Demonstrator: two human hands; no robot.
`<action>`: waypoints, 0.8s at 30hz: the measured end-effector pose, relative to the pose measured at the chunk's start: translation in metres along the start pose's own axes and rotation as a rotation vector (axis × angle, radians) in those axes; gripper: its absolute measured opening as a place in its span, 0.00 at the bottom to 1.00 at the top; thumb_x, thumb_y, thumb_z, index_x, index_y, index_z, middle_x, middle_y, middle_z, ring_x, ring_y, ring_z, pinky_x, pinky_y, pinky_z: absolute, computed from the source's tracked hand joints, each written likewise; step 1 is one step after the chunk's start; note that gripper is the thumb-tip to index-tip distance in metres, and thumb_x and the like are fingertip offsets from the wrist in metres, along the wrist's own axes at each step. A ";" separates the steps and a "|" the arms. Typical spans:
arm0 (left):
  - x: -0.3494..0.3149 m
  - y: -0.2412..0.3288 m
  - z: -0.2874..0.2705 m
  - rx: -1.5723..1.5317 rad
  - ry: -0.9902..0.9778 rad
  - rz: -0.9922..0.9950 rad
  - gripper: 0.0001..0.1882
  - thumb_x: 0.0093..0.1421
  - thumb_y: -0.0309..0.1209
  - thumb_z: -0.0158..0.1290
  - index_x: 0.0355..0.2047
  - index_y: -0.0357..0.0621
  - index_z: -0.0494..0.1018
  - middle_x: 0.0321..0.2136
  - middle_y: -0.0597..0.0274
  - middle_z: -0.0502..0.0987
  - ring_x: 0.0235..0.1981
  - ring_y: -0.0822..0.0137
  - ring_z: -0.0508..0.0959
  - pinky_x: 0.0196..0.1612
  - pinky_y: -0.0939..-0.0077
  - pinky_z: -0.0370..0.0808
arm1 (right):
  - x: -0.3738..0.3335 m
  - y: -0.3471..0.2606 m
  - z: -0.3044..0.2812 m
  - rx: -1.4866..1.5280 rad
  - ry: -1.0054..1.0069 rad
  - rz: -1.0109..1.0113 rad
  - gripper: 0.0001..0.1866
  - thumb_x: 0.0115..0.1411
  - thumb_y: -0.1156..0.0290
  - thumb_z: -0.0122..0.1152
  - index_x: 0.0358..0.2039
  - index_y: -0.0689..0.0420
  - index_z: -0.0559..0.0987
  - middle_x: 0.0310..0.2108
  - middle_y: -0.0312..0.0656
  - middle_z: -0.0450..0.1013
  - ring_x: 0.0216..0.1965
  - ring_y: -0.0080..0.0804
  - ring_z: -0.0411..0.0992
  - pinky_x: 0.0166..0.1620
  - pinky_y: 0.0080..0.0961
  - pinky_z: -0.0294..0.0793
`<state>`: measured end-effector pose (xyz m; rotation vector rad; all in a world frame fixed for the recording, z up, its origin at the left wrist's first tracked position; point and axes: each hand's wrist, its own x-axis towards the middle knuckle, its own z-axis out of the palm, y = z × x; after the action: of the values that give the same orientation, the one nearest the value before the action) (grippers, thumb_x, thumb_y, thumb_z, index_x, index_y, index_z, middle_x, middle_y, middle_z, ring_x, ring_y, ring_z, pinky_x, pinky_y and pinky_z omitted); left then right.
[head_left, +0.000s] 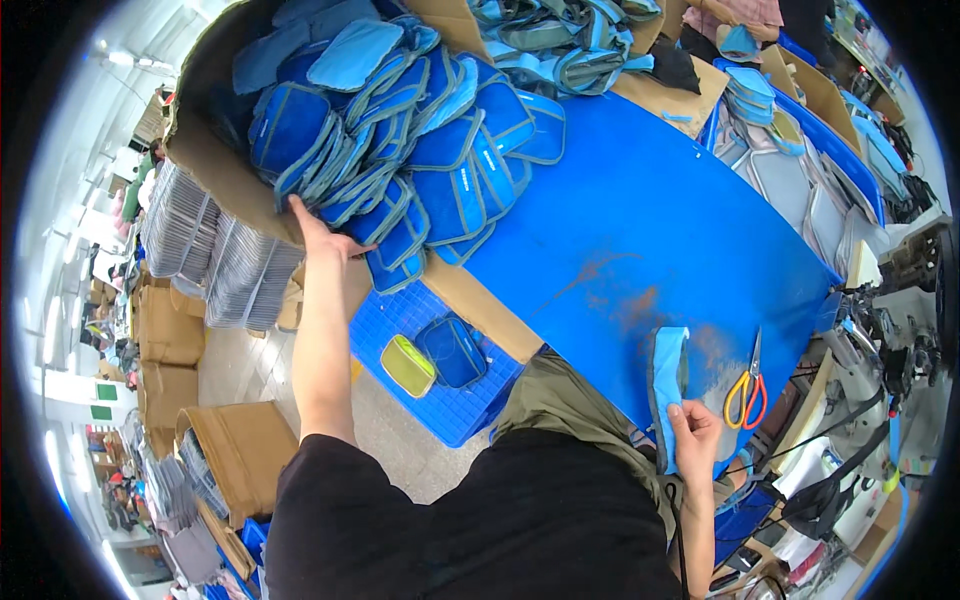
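Observation:
My left hand point(325, 238) reaches to the lower edge of a heap of blue fabric panels point(385, 225). Its thumb and fingers are spread apart and touch the panels; whether any panel is pinched between them I cannot see. The panels have rounded corners and grey edging, and they spill from a big cardboard box point(215, 160) onto the table. At the table's near right edge, my right hand point(697, 432) is closed on a light-blue fabric strip point(668, 372) with grey edging, held upright. Scissors point(746, 395) with orange and yellow handles lie just right of that strip.
The blue tabletop point(620, 200) has brownish dust on it. Below stands a blue plastic crate point(375, 325) bearing a yellow-green piece point(408, 366) and a dark blue pouch point(450, 350). Blue straps point(565, 45) are heaped at the back. A sewing machine point(880, 310) stands right.

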<state>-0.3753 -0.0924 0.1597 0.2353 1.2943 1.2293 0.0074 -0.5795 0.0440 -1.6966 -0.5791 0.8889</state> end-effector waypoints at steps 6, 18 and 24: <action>0.053 0.025 -0.012 0.070 0.023 0.009 0.45 0.54 0.70 0.55 0.65 0.59 0.68 0.67 0.58 0.67 0.65 0.50 0.66 0.62 0.37 0.62 | 0.002 -0.006 0.002 -0.046 -0.029 0.027 0.08 0.64 0.73 0.68 0.32 0.64 0.82 0.24 0.26 0.70 0.26 0.11 0.61 0.29 0.17 0.59; 0.091 -0.076 -0.004 -0.161 -0.176 0.234 0.22 0.72 0.39 0.49 0.61 0.42 0.73 0.61 0.53 0.76 0.60 0.50 0.76 0.64 0.45 0.72 | 0.028 -0.002 0.007 -0.123 -0.014 -0.057 0.08 0.63 0.71 0.69 0.32 0.64 0.83 0.23 0.30 0.72 0.25 0.13 0.63 0.28 0.20 0.61; 0.058 -0.133 0.017 -0.113 0.002 0.753 0.32 0.67 0.35 0.61 0.68 0.45 0.65 0.65 0.66 0.70 0.59 0.67 0.72 0.64 0.66 0.70 | 0.058 0.025 -0.016 -0.128 0.100 -0.084 0.08 0.66 0.70 0.67 0.31 0.61 0.83 0.23 0.22 0.70 0.25 0.10 0.62 0.28 0.17 0.59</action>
<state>-0.2999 -0.0934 0.0344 0.6809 1.1623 1.9264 0.0541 -0.5527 0.0068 -1.8067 -0.6462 0.7152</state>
